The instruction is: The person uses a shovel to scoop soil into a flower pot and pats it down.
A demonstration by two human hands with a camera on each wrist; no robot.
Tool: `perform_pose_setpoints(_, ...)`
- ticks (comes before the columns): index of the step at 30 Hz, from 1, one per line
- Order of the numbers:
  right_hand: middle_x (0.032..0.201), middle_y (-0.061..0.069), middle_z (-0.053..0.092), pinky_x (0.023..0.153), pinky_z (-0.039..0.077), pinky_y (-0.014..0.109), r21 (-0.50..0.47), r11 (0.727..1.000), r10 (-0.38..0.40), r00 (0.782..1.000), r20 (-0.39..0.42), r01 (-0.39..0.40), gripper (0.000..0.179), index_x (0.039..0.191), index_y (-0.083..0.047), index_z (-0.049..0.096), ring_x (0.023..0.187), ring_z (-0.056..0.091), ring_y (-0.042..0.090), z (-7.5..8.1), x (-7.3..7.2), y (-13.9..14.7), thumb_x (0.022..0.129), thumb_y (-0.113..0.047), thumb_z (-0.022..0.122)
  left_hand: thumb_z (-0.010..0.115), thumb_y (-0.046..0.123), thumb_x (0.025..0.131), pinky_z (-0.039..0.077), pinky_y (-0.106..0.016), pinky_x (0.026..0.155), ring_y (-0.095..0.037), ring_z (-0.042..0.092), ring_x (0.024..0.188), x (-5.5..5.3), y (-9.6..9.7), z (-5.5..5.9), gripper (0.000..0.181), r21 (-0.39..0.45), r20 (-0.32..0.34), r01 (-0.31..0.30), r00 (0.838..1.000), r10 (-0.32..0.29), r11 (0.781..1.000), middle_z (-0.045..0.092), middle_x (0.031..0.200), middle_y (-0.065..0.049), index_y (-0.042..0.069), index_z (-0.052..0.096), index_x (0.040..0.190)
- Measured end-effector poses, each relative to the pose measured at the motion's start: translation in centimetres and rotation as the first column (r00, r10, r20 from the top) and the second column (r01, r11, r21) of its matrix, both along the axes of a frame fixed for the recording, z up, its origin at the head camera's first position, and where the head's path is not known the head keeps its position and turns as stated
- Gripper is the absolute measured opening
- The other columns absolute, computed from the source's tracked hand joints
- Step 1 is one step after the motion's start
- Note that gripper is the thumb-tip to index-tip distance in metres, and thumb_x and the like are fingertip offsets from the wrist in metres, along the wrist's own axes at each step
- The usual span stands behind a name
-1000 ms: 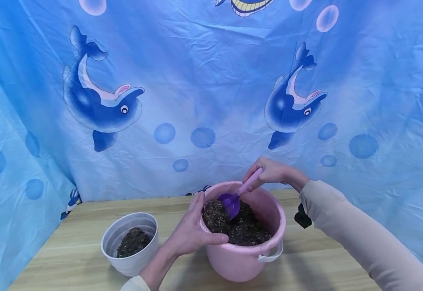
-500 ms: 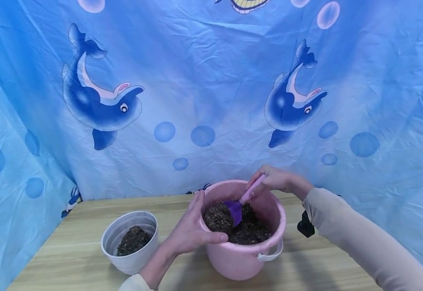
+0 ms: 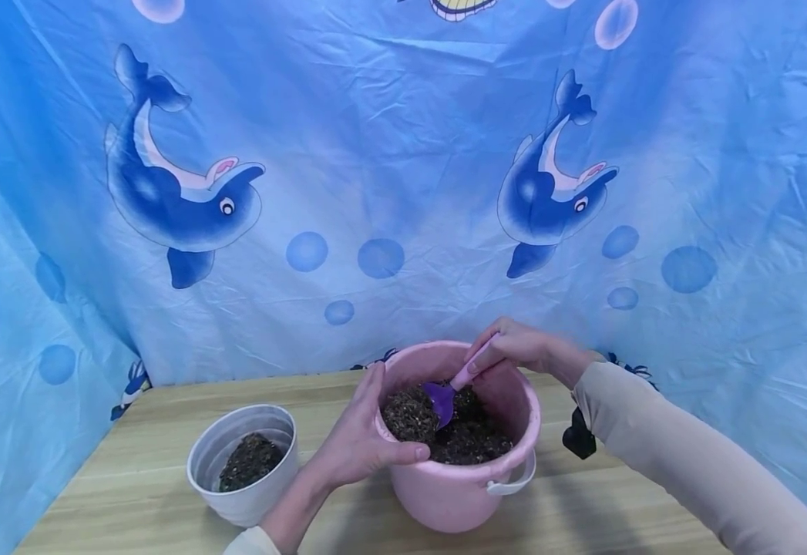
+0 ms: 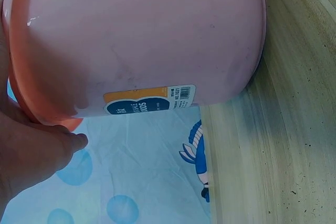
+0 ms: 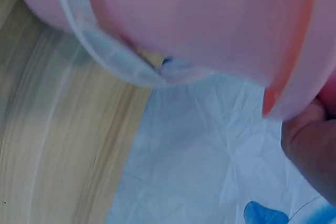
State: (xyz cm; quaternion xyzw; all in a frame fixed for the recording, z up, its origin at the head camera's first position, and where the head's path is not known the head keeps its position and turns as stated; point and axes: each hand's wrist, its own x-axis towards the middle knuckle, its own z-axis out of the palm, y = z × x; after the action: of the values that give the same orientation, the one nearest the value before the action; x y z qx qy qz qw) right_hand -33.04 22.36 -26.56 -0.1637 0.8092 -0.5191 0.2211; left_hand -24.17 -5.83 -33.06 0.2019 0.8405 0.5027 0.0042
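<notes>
A pink bucket point(image 3: 448, 497) holds dark potting soil point(image 3: 472, 439), heaped higher against its left wall. My left hand point(image 3: 358, 439) grips the bucket's left rim, thumb along the near edge and fingers toward the far side. In my right hand point(image 3: 517, 347) is the pink handle of a small purple shovel point(image 3: 440, 401), its blade slanting down into the soil; the tip is buried. To the left, a white pot point(image 3: 243, 497) contains a smaller mound of soil point(image 3: 250, 461). The wrist views show mostly the bucket's outer wall point(image 4: 147, 35) and a few fingers at its rim.
All of this stands on a wood-grain table point(image 3: 146, 455). A white bucket handle point(image 3: 514, 478) hangs at the bucket's right front. Behind rises a blue curtain point(image 3: 389, 154) with printed dolphins. A small black object point(image 3: 579, 435) shows beside the right sleeve.
My right hand has come down slightly and the shovel blade has shifted within the soil. My left hand stays on the rim. The head view has turned a little.
</notes>
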Motion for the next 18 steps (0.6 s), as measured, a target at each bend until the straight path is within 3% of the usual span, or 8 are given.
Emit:
perform_pose_setpoints(9, 0.085, 0.015, 0.073, 0.076, 0.059, 0.033, -0.096, 0.993, -0.065, 0.994, 0.084, 0.073, 0.034, 0.104, 0.017, 0.064, 0.077, 0.072, 0.021, -0.1, 0.9, 0.0, 0.076, -0.001, 0.069, 0.091, 0.045, 0.054, 0.012, -0.056, 0.115, -0.032, 0.008, 0.146, 0.0, 0.0, 0.2, 0.138, 0.002, -0.010, 0.001, 1.000, -0.001, 1.000, 0.000, 0.162, -0.007, 0.011, 0.003, 0.155)
perform_pose_setpoints(14, 0.087, 0.016, 0.073, 0.083, 0.057, 0.039, -0.074, 0.990, -0.116, 0.992, 0.051, 0.120, 0.042, 0.111, 0.020, 0.059, 0.080, 0.072, 0.024, -0.2, 1.4, -0.1, 0.077, -0.001, 0.071, 0.091, 0.046, 0.054, 0.012, -0.056, 0.115, -0.032, 0.008, 0.146, 0.0, 0.0, 0.2, 0.138, -0.002, -0.014, 0.003, 1.000, -0.003, 1.000, 0.000, 0.162, -0.007, 0.012, 0.002, 0.155)
perform_pose_setpoints(18, 0.089, 0.013, 0.073, 0.081, 0.058, 0.035, -0.033, 0.993, -0.110, 0.994, -0.014, 0.109, 0.041, 0.110, 0.018, 0.062, 0.084, 0.070, 0.023, -0.3, 1.5, 0.0, 0.077, -0.003, 0.074, 0.091, 0.044, 0.055, 0.011, -0.058, 0.115, -0.033, 0.007, 0.146, 0.1, 0.0, 0.1, 0.138, -0.002, -0.007, -0.001, 1.000, 0.001, 1.000, -0.001, 0.162, -0.007, 0.013, 0.002, 0.155)
